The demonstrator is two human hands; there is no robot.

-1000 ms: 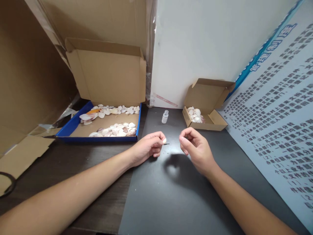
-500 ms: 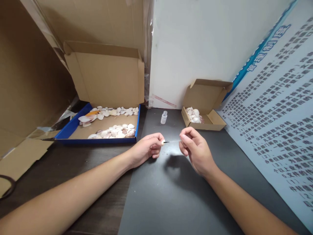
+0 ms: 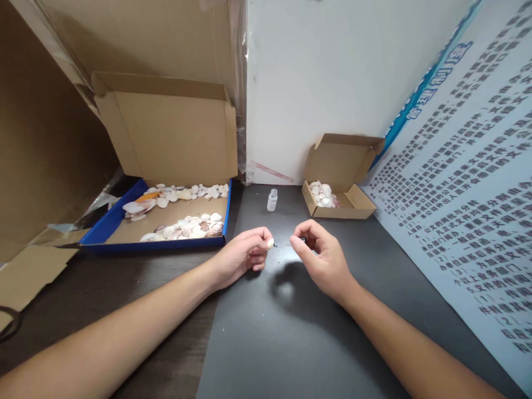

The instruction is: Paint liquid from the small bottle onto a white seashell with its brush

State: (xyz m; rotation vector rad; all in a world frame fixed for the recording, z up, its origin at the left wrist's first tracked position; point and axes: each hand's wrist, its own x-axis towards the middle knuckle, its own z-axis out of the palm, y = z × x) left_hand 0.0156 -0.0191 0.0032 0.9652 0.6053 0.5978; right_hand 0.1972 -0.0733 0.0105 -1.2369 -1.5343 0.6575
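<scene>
My left hand (image 3: 245, 255) pinches a small pale shell (image 3: 270, 243) between thumb and fingertips, above the grey mat. Just off the shell's right edge shows the dark tip of a thin brush (image 3: 275, 245); whether it touches the shell I cannot tell. The brush's stem is pale and barely visible. My right hand (image 3: 322, 255) is closed on the other end, where a dark piece shows between thumb and fingers. Behind both hands, a small uncapped bottle (image 3: 271, 200) with whitish contents or label stands upright on the mat.
At left lies an open blue-sided box (image 3: 153, 244) holding rows of shells (image 3: 195, 226). A smaller open cardboard box (image 3: 344, 212) with white shells (image 3: 323, 195) stands back right. A white board (image 3: 311, 83) rises behind, and a printed sheet (image 3: 457, 194) slopes along the right.
The whole view has shifted slightly, so things sit further left. My right hand has turned a little, and a dark piece now shows in its grip. Less of the brush tip is visible beside the shell.
</scene>
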